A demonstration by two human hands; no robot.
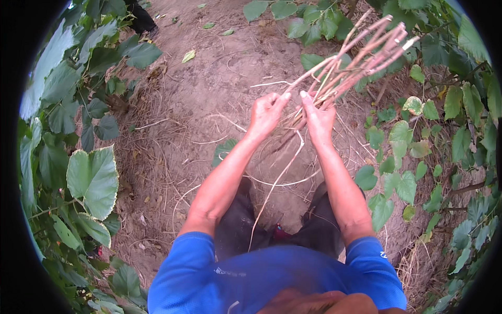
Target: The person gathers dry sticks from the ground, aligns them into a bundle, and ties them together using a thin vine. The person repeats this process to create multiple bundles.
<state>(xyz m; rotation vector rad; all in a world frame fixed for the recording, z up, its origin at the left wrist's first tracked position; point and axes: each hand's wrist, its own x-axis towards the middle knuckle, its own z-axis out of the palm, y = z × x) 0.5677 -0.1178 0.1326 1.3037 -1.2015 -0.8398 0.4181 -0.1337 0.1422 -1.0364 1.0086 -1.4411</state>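
Note:
A bundle of thin woody sticks (349,76) slants up to the right, its pale cut ends at the upper right. My right hand (318,114) grips the bundle near its lower end, thumb on top. My left hand (270,112), just to the left, pinches one stick (311,73) that slants up towards the bundle and meets the others higher up. A long pale stem or strip (280,176) hangs from below my right hand down to my lap. The lower ends of the sticks are blurred and partly hidden behind my right hand.
Leafy plants with broad green leaves stand on the left (94,180) and right (404,180). Bare soil (204,86) with dry stems and loose leaves lies between them. At the upper left, a person's dark-clothed leg (142,17) shows beside the foliage.

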